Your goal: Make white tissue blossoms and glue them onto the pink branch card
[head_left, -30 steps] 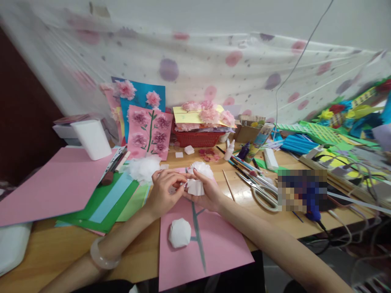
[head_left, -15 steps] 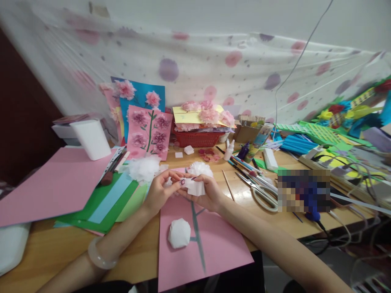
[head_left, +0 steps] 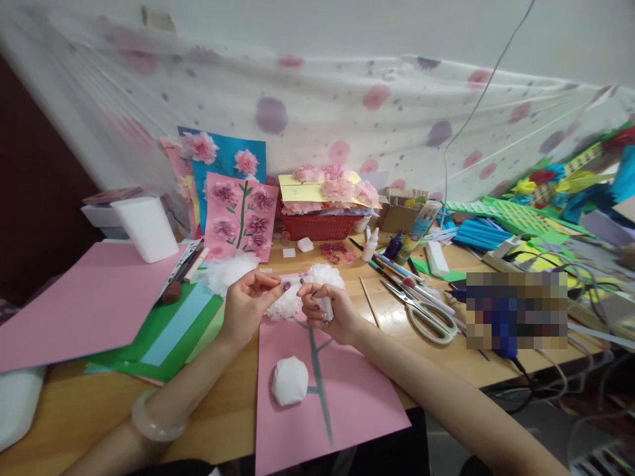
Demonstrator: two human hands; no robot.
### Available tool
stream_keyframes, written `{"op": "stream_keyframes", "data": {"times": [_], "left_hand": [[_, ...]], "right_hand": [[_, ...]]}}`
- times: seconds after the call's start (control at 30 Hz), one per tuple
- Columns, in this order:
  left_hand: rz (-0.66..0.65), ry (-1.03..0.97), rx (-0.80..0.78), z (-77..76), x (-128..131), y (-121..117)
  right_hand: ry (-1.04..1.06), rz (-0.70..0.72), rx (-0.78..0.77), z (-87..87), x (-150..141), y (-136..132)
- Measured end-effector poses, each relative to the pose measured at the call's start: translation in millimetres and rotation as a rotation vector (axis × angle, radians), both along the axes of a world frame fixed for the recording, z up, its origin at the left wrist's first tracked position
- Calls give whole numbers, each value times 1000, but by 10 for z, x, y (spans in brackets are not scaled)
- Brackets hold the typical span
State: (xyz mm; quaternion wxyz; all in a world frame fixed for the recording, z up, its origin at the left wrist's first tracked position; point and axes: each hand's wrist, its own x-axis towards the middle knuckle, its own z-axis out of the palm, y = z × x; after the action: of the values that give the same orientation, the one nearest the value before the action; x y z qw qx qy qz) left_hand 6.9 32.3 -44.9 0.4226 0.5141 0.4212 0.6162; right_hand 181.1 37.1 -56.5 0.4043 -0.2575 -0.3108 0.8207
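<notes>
My left hand (head_left: 248,307) is closed in a pinch, thumb and fingertips together; whatever it holds is too small to make out. To its right, my right hand (head_left: 331,314) has curled fingers around a small piece of white tissue paper (head_left: 327,308), partly hidden by the hand. Behind and between the hands are a white tissue flower (head_left: 284,305) and a fluffier white pompom flower (head_left: 325,273). Beneath them lies a pink sheet (head_left: 367,396) with a painted grey-green stem (head_left: 319,377). A folded white tissue bundle (head_left: 290,381) rests left of that stem.
Scissors (head_left: 430,324), a thin wooden stick (head_left: 370,301) and a glue bottle (head_left: 370,244) lie or stand to the right. Colored sheets (head_left: 183,324) and white tulle (head_left: 225,272) are at left. Behind stand a red basket (head_left: 317,228) and a pink flower picture (head_left: 242,218).
My hands have moved apart; the left has let go of the white tissue paper, which is now in my curled right hand. The white flower behind them shows more.
</notes>
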Motion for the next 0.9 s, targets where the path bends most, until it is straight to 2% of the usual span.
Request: {"op": "stream_keyframes", "data": {"times": [0.2,0.4,0.9], "left_hand": [[-53,131,81,85,7,-75],[-53,211,114,18,9,-63],[-61,358,222,-59,-20,-39]], "right_hand": [[-70,67,83,37,-5,-30],[-166,-40,258,16,-58,-85],[-207,-81,276,18,-57,-93]]}}
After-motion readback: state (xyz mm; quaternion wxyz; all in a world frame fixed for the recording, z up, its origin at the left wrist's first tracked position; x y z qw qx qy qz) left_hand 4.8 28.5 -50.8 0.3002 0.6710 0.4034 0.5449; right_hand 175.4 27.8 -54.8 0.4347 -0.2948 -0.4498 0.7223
